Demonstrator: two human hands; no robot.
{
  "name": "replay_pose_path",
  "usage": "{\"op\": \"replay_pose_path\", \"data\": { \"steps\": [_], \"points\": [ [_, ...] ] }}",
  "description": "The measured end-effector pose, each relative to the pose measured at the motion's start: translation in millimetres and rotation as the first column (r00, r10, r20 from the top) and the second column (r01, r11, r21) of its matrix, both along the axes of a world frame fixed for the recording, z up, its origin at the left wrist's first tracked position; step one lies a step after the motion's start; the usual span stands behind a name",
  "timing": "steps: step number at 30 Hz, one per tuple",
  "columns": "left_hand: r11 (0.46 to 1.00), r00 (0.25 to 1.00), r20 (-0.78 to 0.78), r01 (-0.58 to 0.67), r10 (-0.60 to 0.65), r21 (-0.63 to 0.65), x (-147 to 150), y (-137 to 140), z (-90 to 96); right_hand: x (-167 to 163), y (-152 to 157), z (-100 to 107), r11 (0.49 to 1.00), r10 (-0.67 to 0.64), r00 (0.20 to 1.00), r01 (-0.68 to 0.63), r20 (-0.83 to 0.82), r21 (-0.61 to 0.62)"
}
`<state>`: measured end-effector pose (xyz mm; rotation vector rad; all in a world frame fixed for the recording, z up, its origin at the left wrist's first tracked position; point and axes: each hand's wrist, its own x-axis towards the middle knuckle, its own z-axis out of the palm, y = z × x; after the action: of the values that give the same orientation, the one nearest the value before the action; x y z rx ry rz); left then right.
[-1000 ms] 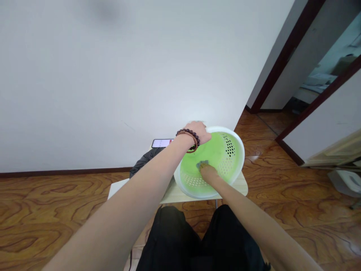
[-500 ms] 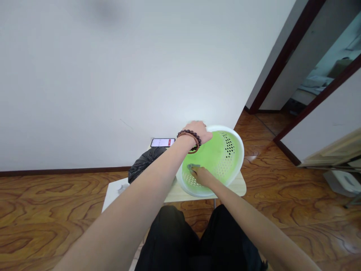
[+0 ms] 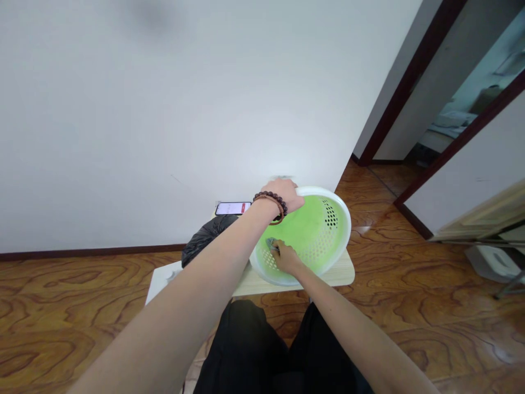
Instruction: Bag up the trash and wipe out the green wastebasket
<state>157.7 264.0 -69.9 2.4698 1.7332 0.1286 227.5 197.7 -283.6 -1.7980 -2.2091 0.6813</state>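
Observation:
A round green and white plastic basket with perforated sides is tilted on a small light wooden table. My left hand, with a beaded bracelet at the wrist, is closed over the basket's far rim. Inside the basket, my right hand pinches a small grey cloth against the lower left of the inner wall. Most of the cloth is hidden by the fingers. The left forearm covers part of the basket's left side.
A phone with a lit screen lies by the wall. Beside my left forearm sits a black plastic bag, near a white surface. A doorway opens at the right; a white container stands on the wooden floor.
My right hand has shifted slightly left with the cloth along the basket's inside. My left hand keeps its hold on the rim, and the whole view has moved a little.

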Motion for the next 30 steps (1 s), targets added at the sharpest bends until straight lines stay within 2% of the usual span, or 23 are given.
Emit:
{"op": "replay_pose_path", "data": {
  "steps": [4, 8, 11, 16, 21, 25, 30],
  "points": [
    [0.998, 0.998, -0.01, -0.065, 0.065, 0.026, -4.1, 10.6, -0.5, 24.1, -0.3, 7.9, 0.999, 0.048, 0.997, -0.047, 0.052, -0.016],
    [0.994, 0.994, -0.026, -0.105, 0.106, 0.03, -10.2, 14.3, -2.7, 43.7, 11.9, 13.4, 0.997, 0.073, 0.953, -0.069, 0.294, -0.023],
    [0.997, 0.996, -0.042, -0.074, 0.075, 0.017, -8.4, 9.1, -5.7, 48.4, 23.4, 12.1, 0.998, 0.056, 0.916, -0.067, 0.398, 0.013],
    [1.0, 0.997, -0.071, 0.001, 0.0, 0.013, -3.2, 11.1, -7.1, 43.3, 29.1, 5.2, 0.994, 0.108, 0.91, -0.11, 0.4, -0.017],
    [0.994, 0.993, -0.068, -0.094, 0.097, 0.049, -5.9, 30.0, -2.3, 38.7, 32.8, 8.7, 0.994, 0.111, 0.939, -0.106, 0.325, -0.031],
    [0.987, 0.985, -0.08, -0.147, 0.152, 0.064, -2.3, 35.0, 0.1, 42.9, 42.4, 11.6, 0.996, 0.089, 0.957, -0.092, 0.277, -0.004],
    [0.994, 0.989, -0.133, -0.054, 0.067, 0.093, 9.5, 32.4, 2.4, 40.4, 51.0, 5.4, 0.998, 0.022, 0.956, -0.036, 0.293, 0.043]
  ]
}}
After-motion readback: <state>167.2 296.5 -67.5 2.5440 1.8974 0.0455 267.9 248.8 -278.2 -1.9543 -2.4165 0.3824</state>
